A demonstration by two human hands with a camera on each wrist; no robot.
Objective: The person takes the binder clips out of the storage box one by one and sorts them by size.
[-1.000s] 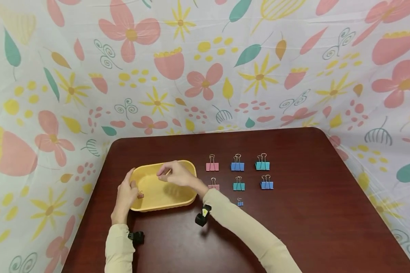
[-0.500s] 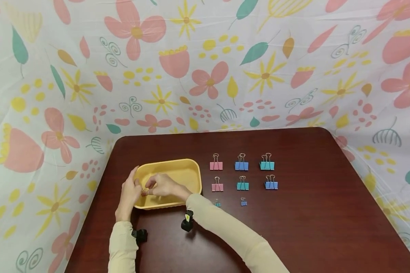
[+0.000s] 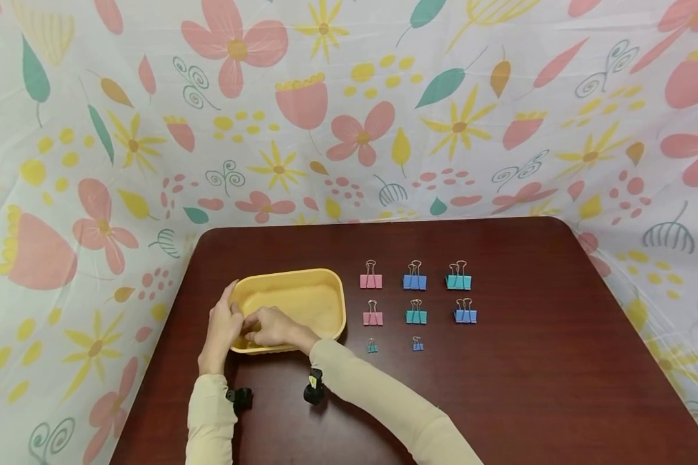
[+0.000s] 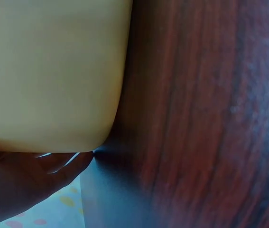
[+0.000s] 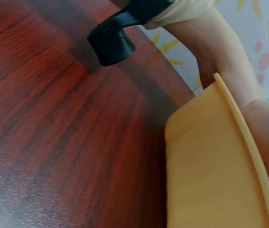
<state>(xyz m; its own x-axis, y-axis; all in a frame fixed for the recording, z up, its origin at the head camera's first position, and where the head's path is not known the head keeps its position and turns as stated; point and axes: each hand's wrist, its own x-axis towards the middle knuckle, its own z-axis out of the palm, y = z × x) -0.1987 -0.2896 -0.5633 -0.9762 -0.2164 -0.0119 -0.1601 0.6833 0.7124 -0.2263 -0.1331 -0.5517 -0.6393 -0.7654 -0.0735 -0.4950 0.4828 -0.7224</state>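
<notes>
My left hand grips the left end of a yellow plastic tray, thumb over the rim. In the left wrist view, the fingers of that hand lie along the outside of the tray's end wall. My right hand is down inside the tray at its left end, fingers bent, tips close to the left thumb. Whatever lies under those fingertips is hidden, and I cannot tell whether they pinch it. From the right wrist, part of the right hand shows behind the tray's wall.
Binder clips stand in rows right of the tray: pink, blue and teal at the back. Smaller pink, teal and blue ones follow. Tiny teal and blue ones are nearest.
My right hand has moved left and down from over the tray's middle to its left end, covering a small pink binder clip seen there earlier. The left hand stays on the tray.
</notes>
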